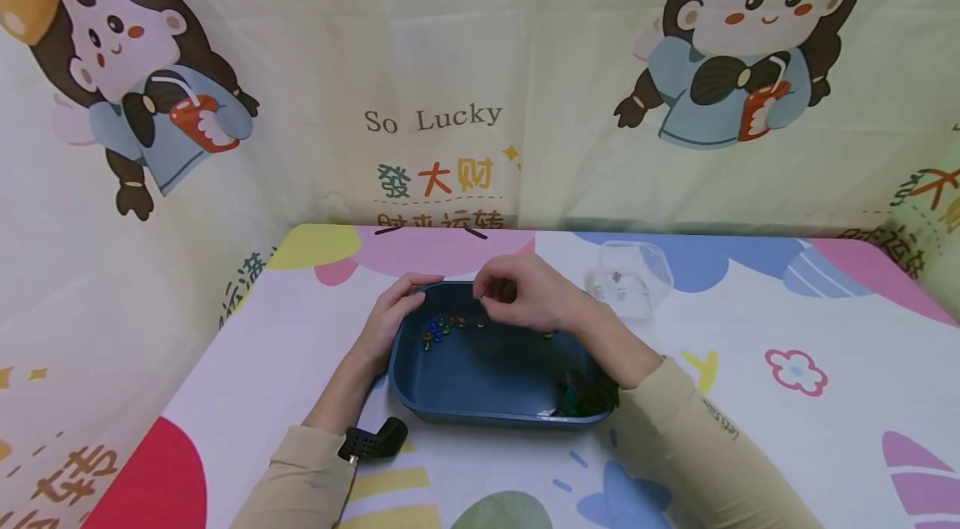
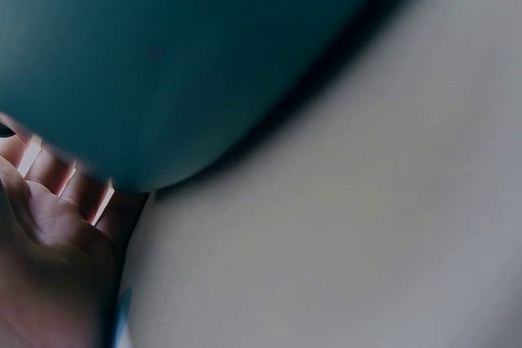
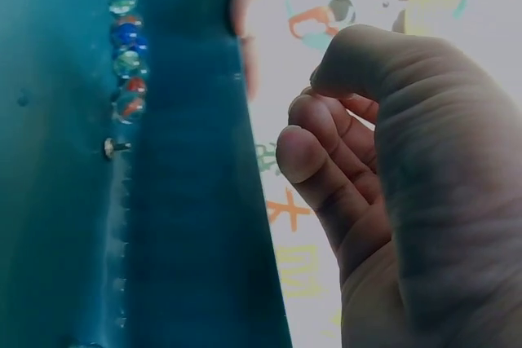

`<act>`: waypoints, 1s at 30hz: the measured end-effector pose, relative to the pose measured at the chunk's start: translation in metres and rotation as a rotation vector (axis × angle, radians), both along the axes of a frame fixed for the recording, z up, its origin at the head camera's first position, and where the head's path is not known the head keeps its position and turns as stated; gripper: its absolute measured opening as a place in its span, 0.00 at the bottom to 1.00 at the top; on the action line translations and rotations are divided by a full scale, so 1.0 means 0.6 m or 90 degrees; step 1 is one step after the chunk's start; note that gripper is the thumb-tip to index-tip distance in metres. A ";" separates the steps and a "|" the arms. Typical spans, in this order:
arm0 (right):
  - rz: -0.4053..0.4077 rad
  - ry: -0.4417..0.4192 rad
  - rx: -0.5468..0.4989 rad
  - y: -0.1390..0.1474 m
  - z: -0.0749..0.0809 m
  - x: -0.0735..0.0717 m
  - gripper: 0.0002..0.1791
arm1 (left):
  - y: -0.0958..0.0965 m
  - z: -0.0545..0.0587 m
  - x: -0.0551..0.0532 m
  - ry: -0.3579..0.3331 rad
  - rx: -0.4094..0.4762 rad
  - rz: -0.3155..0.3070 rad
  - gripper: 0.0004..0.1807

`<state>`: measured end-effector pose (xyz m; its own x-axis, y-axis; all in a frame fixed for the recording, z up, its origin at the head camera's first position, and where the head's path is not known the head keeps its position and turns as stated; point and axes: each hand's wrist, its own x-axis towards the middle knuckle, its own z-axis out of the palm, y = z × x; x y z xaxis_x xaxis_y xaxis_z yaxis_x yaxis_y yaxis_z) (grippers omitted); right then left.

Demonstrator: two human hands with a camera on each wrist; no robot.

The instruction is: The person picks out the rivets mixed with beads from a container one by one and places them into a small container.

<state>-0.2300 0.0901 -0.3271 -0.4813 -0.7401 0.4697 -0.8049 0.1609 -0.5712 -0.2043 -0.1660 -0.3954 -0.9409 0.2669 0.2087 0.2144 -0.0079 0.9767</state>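
A dark blue plastic tray (image 1: 487, 412) stands on the table. My left hand (image 1: 386, 321) holds its far left rim, with the thumb over the edge; the left wrist view shows that palm and fingers (image 2: 65, 185) against the outer wall. Over the tray's far side is my right hand (image 1: 525, 291), fingers curled, thumb and index tips together. Nothing shows clearly between those fingertips (image 3: 300, 154). Glass marbles (image 1: 438, 329) lie in a curved row at the tray's far left. Near the row's end, a small thumbtack-like metal piece (image 3: 114, 148) rests on the tray floor.
Behind the tray to the right stands a clear plastic box (image 1: 633, 287) with a few small pieces inside. A black device (image 1: 375, 439) is strapped to the left wrist. A dark shape (image 1: 585, 394) by the right wrist is too dim to tell. Printed cloth (image 1: 442, 54) hangs behind the table.
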 end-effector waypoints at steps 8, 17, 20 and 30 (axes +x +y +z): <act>0.001 -0.006 -0.034 0.004 0.003 0.002 0.06 | 0.002 0.001 0.001 -0.003 0.005 0.003 0.22; -0.008 -0.005 -0.044 0.004 0.002 0.001 0.06 | -0.001 0.001 0.003 -0.001 0.000 0.005 0.22; -0.022 -0.008 -0.059 0.007 0.004 0.001 0.06 | -0.002 0.001 0.002 0.005 0.000 0.004 0.22; -0.065 -0.051 -0.087 0.034 0.022 0.000 0.07 | -0.003 0.001 -0.002 0.016 -0.002 -0.005 0.22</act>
<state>-0.2301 0.1102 -0.3138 -0.5898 -0.6174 0.5205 -0.7400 0.1550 -0.6546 -0.2053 -0.1675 -0.3950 -0.9331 0.2756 0.2308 0.2384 -0.0063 0.9711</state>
